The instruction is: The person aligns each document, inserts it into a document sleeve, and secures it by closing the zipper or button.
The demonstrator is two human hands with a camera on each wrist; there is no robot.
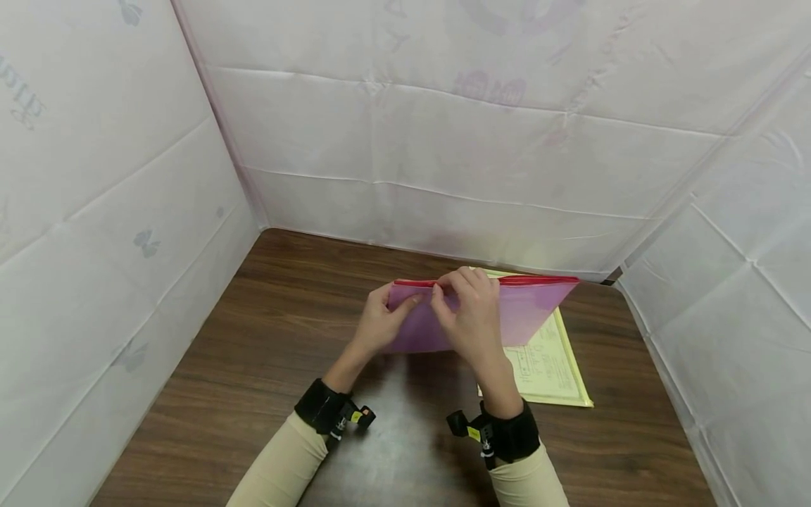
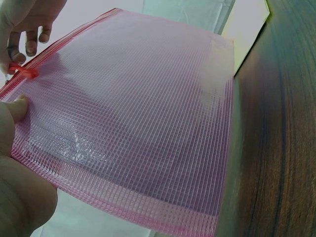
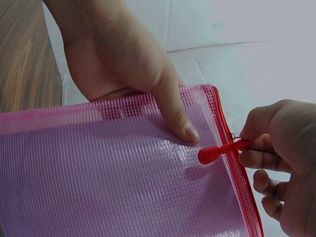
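A pink mesh zipper pouch with a red zipper strip is held upright above the wooden table. My left hand grips its top left corner, thumb pressed flat on the mesh. My right hand pinches the red zipper pull near that same end of the zipper. In the left wrist view the pouch fills the frame, the red pull sits at top left under the right fingers. The pouch's inside is hidden.
A yellow-edged printed sheet lies flat on the table behind and right of the pouch. White plastic sheeting walls close in the table on the left, back and right. Bare wood lies on the left and near side.
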